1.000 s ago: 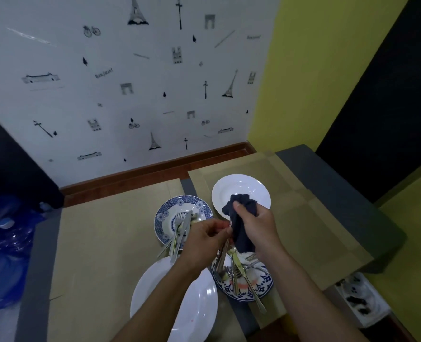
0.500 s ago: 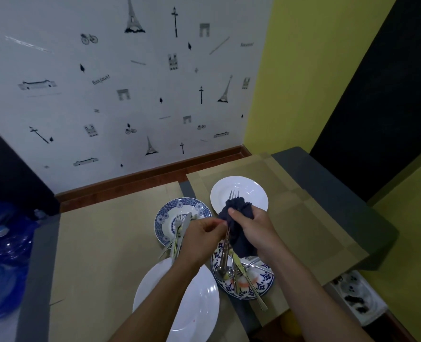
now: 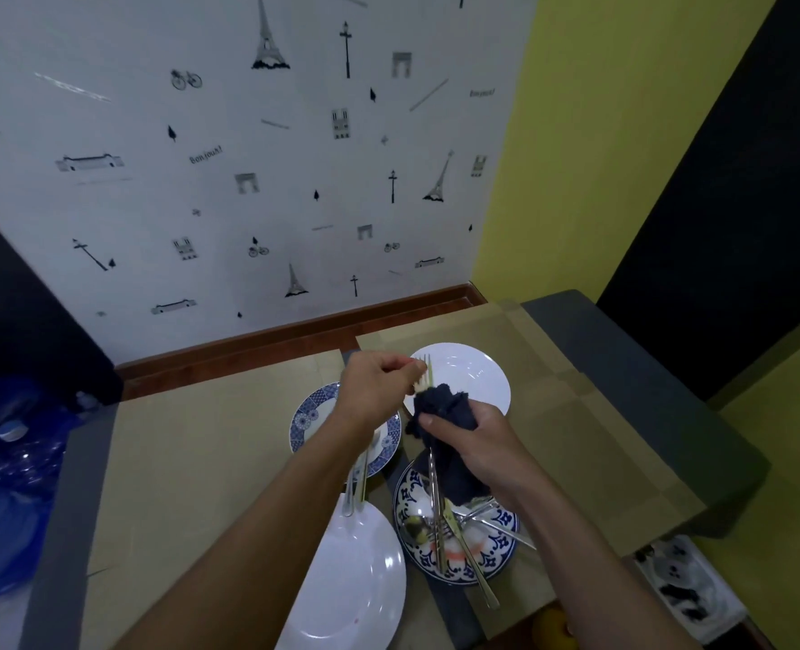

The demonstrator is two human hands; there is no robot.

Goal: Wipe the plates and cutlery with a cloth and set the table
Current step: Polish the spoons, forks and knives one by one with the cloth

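Note:
My right hand [image 3: 475,438] grips a dark blue cloth [image 3: 445,410] wrapped around a fork [image 3: 427,375] whose tines stick up above the cloth. My left hand [image 3: 377,387] pinches the fork near its tines. Both hands hover above the plates. A white plate [image 3: 475,375] lies at the back, and a second white plate [image 3: 355,584] lies near me. A blue-patterned plate [image 3: 311,412] on the left carries cutlery [image 3: 358,485], partly hidden by my left arm. A second blue-patterned plate [image 3: 491,560] near my right wrist holds several pieces of cutlery [image 3: 440,523].
Tan placemats [image 3: 191,462] cover the grey table [image 3: 646,368], which stands against a patterned wall. Blue plastic bags [image 3: 9,485] lie on the floor at the left. A white object with dark marks [image 3: 684,584] sits below the table's right edge.
My left hand has moved up from the fork's handle to its tines. The fork has risen out of the cloth, tines now clear above it. The camera has tilted slightly.

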